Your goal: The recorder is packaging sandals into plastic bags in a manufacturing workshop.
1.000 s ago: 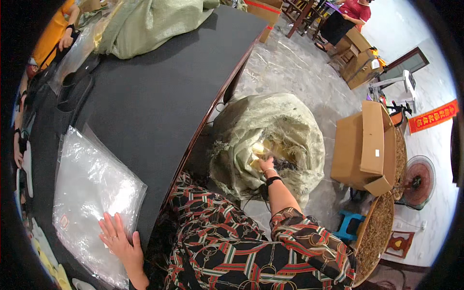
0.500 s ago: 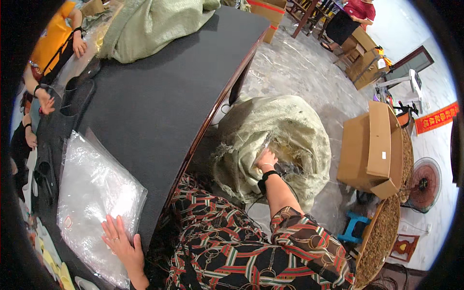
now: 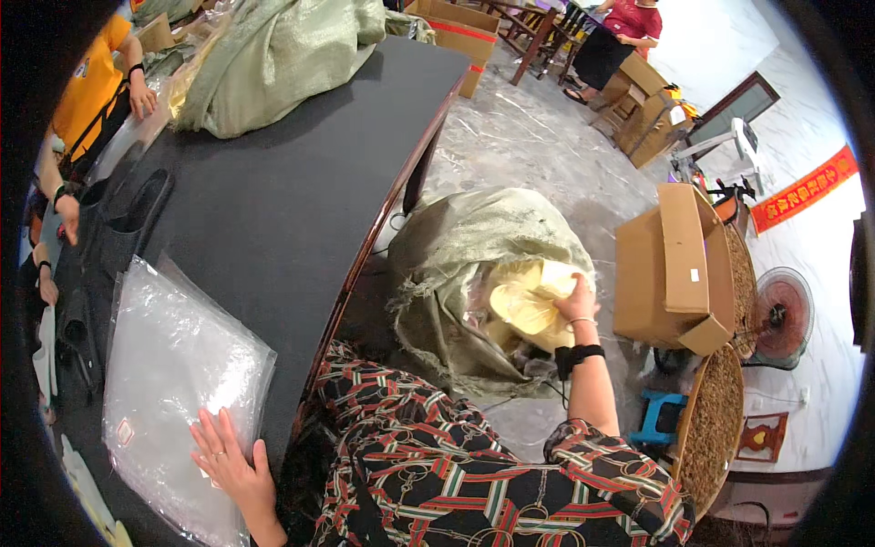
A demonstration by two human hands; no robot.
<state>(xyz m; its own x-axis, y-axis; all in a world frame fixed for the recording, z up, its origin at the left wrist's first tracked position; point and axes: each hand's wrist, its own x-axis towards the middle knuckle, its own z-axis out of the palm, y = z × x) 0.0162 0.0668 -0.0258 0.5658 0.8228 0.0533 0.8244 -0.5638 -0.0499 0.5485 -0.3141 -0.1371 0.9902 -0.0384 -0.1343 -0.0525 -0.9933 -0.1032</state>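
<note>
Down at the mouth of the sack (image 3: 456, 264), on the floor to the right of the table (image 3: 301, 182), my right hand (image 3: 576, 301) had closed round a pale yellow piece (image 3: 529, 305) and held it partly lifted clear of the opening. I judged the pull about half made: the piece was up at the rim, but its lower end was hidden in the folds, so I could not tell whether it was free. My left hand (image 3: 228, 460) lay flat, fingers spread, on the stack of clear bags (image 3: 178, 383) at the near table edge, gripping nothing. From what I saw, nothing yellow had reached the bags, so the carry across and the bagging remained to be done.

Between sack and table ran the curved wooden table edge (image 3: 383, 228), close to the sack's left side; a lift straight up and leftward would have had to clear that lip. Right of the sack stood an open carton (image 3: 674, 264), near my wrist but apart from it, with a woven tray (image 3: 711, 419) and a blue stool (image 3: 661, 415) below it. The dark tabletop beyond the bags lay open up to a second green sack (image 3: 283, 55) at the far end. Another person's hands (image 3: 64, 210) worked along the left rim, well apart from mine.
</note>
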